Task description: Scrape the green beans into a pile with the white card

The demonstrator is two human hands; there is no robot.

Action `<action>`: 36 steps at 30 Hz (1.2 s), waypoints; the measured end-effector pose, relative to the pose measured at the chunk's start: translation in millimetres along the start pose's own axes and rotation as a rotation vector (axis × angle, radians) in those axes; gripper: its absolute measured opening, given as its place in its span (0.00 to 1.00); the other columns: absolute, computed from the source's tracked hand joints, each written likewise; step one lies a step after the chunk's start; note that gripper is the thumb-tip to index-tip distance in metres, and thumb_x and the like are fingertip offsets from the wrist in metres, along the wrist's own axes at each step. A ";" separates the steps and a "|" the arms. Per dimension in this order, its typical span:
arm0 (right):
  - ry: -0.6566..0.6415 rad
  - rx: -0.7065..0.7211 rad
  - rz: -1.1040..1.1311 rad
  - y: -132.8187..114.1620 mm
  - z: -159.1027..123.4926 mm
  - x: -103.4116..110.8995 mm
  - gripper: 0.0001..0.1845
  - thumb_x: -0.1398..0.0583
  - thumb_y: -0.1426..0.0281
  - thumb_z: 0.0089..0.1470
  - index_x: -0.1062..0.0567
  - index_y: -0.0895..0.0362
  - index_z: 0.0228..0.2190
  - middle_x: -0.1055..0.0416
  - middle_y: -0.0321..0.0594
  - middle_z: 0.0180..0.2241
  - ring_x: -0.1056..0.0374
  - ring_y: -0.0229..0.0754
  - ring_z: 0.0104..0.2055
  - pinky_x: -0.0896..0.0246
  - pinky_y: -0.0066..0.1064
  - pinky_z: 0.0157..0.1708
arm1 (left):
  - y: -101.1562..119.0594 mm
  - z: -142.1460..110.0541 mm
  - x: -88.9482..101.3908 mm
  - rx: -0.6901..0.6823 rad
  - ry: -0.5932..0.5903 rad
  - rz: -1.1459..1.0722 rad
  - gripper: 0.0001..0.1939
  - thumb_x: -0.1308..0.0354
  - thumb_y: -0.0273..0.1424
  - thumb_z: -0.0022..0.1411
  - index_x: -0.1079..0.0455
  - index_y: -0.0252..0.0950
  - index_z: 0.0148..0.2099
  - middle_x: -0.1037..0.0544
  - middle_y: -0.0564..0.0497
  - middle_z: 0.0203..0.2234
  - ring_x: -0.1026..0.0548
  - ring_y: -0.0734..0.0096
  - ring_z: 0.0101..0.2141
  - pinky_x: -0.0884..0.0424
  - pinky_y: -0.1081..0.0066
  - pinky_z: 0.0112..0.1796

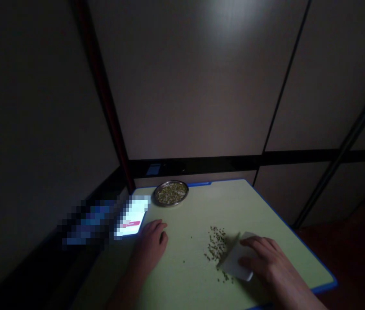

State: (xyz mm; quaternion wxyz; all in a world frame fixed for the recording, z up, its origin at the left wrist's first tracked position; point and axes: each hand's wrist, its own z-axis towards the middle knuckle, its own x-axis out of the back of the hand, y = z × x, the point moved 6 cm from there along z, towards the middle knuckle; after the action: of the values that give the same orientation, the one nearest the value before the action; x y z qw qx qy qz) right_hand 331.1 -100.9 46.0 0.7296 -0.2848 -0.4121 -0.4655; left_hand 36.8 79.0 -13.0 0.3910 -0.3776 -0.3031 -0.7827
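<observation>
My right hand (268, 260) grips a white rectangular object (233, 261), fingers on its far side and thumb on its near face. It leans over the table, its left edge beside a patch of small scattered dark green beans or seeds (216, 245). I cannot tell whether this white object is a hollow container or a solid block. My left hand (152, 241) lies on the table at the left, holding nothing, with its thumb apart from the fingers. Beyond it sits a round metal plate (171, 204) full of greenish beans or seeds.
The pale green table (195, 275) has a blue rim. Close to my left hand a lit screen (132, 219) stands at the table's left edge, partly blurred out. Cabinet panels (189, 86) rise directly behind the table. Dark red floor (357, 245) shows at right.
</observation>
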 end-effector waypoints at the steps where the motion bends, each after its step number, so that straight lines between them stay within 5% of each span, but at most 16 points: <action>1: 0.000 0.007 0.012 -1.8 1.8 -0.1 0.13 0.42 0.73 0.57 0.22 0.45 0.40 0.29 0.38 0.49 0.35 0.49 0.49 0.40 0.41 0.45 | 0.4 -0.1 0.6 0.001 0.003 -0.004 0.12 0.49 0.28 0.59 0.26 0.38 0.42 0.23 0.45 0.43 0.26 0.60 0.46 0.32 0.59 0.50; 8: -0.031 -0.073 0.049 -10.4 -0.5 -6.7 0.17 0.41 0.76 0.54 0.23 0.44 0.41 0.29 0.37 0.48 0.35 0.48 0.47 0.43 0.39 0.43 | 2.0 -0.2 2.3 0.007 -0.020 0.012 0.12 0.48 0.26 0.57 0.26 0.38 0.41 0.23 0.44 0.43 0.27 0.60 0.46 0.31 0.58 0.50; 24: -0.039 0.004 -0.013 -24.4 -7.4 -10.8 0.05 0.41 0.68 0.57 0.24 0.50 0.31 0.29 0.35 0.31 0.36 0.42 0.33 0.51 0.34 0.33 | -2.4 1.6 -5.7 -0.008 0.000 0.020 0.13 0.49 0.29 0.59 0.26 0.37 0.43 0.23 0.44 0.44 0.27 0.59 0.47 0.33 0.56 0.50; 36: -0.092 -0.004 0.033 -19.0 -0.9 -11.3 0.06 0.40 0.72 0.56 0.24 0.49 0.34 0.28 0.35 0.33 0.36 0.40 0.36 0.52 0.33 0.35 | -0.7 2.2 -3.4 -0.015 -0.002 0.033 0.13 0.50 0.29 0.59 0.26 0.37 0.43 0.23 0.45 0.44 0.27 0.59 0.46 0.32 0.57 0.50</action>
State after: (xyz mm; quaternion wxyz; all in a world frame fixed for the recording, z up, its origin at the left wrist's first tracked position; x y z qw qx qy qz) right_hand 311.5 -104.3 36.4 0.7170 -0.3139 -0.4394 -0.4407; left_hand 38.4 82.4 -14.7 0.4006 -0.3861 -0.2913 -0.7782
